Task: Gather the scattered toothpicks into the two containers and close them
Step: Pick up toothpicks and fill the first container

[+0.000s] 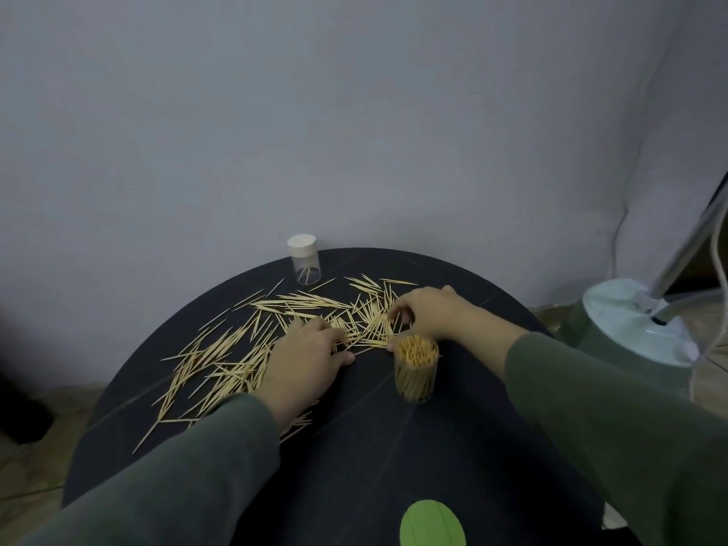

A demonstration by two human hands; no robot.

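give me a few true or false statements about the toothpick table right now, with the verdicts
1. The open container near the right hand is packed with toothpicks. True.
2. The capped container at the table's far edge is full. False: it looks nearly empty, with only a few toothpicks inside.
3. Both hands are on the scattered toothpicks. True: the left hand rests on the pile and the right hand's fingers curl into it.
4. All toothpicks are gathered. False: many lie loose on the black table.
5. Both containers are capped. False: the near one has no cap on.
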